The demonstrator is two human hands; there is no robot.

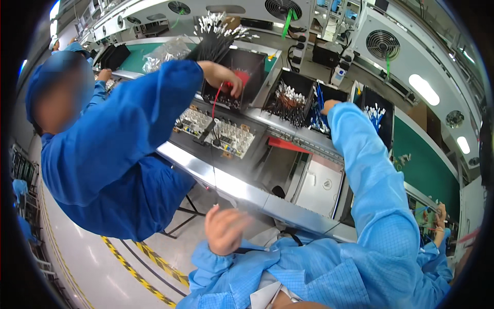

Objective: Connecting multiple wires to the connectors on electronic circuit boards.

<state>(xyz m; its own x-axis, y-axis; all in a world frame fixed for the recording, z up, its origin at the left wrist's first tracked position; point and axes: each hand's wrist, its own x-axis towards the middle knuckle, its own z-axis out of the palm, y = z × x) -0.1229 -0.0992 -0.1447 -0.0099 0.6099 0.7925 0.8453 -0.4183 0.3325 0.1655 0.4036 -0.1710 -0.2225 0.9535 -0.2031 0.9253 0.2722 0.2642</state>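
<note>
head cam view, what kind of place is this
Most likely an electronics assembly line in a factory. Black bins of wire leads stand along the workbench, the right hand reaches into one, a co-worker in a blue smock handles a red wire above trays of small parts.

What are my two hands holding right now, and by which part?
The left hand holds nothing. The right hand reaches into the bin of blue wires; whether it grips one cannot be told.
</note>
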